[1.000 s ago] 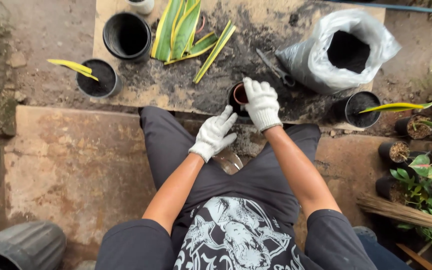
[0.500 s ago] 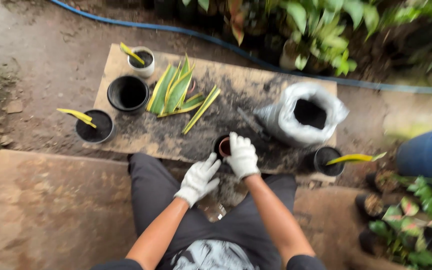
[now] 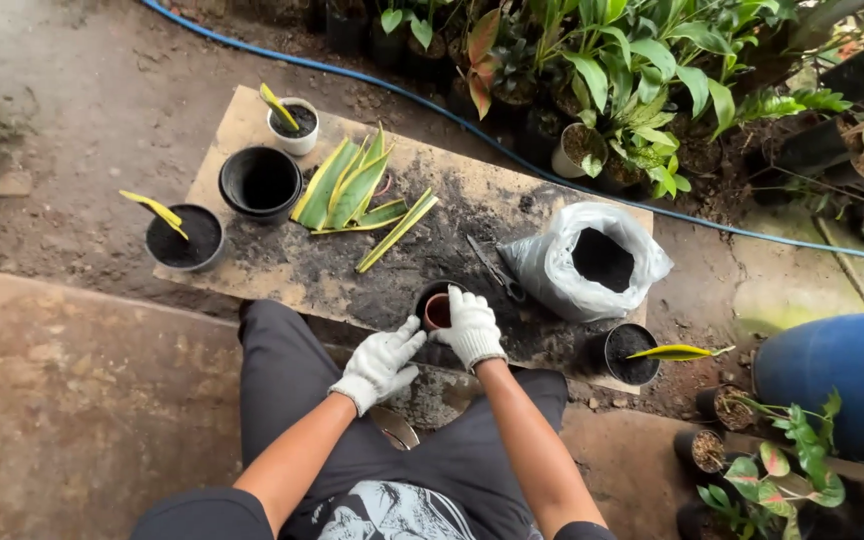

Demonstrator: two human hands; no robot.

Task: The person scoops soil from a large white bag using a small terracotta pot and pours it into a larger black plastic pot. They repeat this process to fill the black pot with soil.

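Currently both hands are in white knit gloves, working at the small black plastic pot [image 3: 433, 300] near frame centre, at the near edge of the soil-dusted flat wooden board surface [image 3: 282, 275]. Right hand [image 3: 470, 327] sits on the pot's right rim, fingers curled over it, holding a small reddish-brown cup [image 3: 438, 314] inside the pot mouth. Left hand [image 3: 380, 364] is just left of and below the pot, fingers loosely spread, fingertips at or just off the pot wall; can't tell if touching. It holds nothing.

On the surface: pile of cut green-and-yellow striped leaf blades [image 3: 357, 190] upper left of centre, empty large black pot [image 3: 260, 181] left of that, small white pot with one leaf cutting [image 3: 292, 122] above it. Dark-handled scissors [image 3: 497, 270] lie just right of the small black pot. Open grey plastic bag of dark soil [image 3: 592, 262] right of centre. Black pot of soil with a yellow leaf cutting [image 3: 184, 238] at left edge of the surface; another one like it [image 3: 632, 353] at lower right corner. Blue hose [image 3: 472, 130] runs behind across the ground.
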